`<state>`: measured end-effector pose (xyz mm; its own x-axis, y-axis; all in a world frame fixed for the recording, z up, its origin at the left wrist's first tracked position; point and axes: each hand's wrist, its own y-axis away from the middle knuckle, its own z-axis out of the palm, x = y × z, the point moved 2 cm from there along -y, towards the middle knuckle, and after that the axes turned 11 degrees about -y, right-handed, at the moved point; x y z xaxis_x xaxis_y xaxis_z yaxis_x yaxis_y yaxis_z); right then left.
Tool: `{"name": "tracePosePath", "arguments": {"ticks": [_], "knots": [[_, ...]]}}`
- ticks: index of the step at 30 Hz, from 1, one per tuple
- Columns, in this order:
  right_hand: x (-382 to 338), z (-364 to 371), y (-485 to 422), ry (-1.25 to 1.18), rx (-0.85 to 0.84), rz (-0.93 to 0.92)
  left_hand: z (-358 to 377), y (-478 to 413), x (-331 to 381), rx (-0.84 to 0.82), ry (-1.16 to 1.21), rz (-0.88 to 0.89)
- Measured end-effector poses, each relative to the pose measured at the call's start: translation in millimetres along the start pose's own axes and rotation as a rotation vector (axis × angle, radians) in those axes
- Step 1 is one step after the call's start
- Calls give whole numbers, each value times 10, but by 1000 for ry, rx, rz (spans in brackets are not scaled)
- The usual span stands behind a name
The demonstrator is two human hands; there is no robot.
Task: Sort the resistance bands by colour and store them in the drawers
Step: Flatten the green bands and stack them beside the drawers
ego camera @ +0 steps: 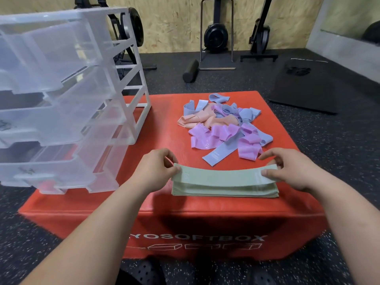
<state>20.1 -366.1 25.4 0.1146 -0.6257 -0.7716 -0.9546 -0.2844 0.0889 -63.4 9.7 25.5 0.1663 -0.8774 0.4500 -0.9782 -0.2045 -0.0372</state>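
A flat stack of green bands [225, 187] lies near the front of the red soft box [156, 221]. My left hand [158, 168] pinches the left end of the top green band, and my right hand [287, 168] pinches its right end. Behind them sits a loose pile of purple bands [223, 133], blue bands [245, 115] and peach bands [195, 121]. A clear plastic drawer unit [61, 95] stands on the box's left side, its drawers pulled partly out.
The box rests on a dark speckled gym floor [339, 153]. A black mat [308, 85] lies to the far right, a foam roller [190, 70] and exercise machines [216, 36] stand by the wooden back wall.
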Motion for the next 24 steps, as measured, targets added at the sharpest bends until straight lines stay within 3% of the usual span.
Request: {"name": "tracePosePath", "arguments": {"ticks": [18, 24], "knots": [[26, 105, 91, 403, 5, -65, 208, -100, 42, -78, -404, 171], [42, 116, 131, 421, -214, -136, 321, -40, 88, -302, -383, 383]]}}
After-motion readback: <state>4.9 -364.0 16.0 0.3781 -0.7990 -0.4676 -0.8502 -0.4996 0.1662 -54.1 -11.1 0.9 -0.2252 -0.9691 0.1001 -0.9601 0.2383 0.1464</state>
